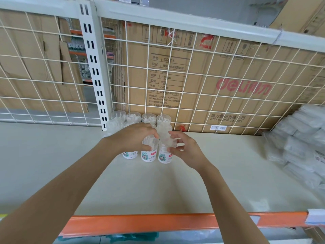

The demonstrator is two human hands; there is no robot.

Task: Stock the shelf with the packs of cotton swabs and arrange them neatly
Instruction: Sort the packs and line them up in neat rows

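Against the wire grid [193, 74] at the back of the shelf [175, 191], clear round packs of cotton swabs [134, 118] stand upright in close rows. The left hand [135, 138] curls its fingers over the lid of the middle front pack [148, 154]. The right hand [186, 148] pinches the top of the rightmost front pack [164, 156]. Plastic-wrapped bundles [302, 138] lie at the far right.

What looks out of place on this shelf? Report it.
The cotton swab packs stand upright in even rows. Only the clear-wrapped bundles at the right end of the shelf look untidy: loosely heaped, edges unaligned.
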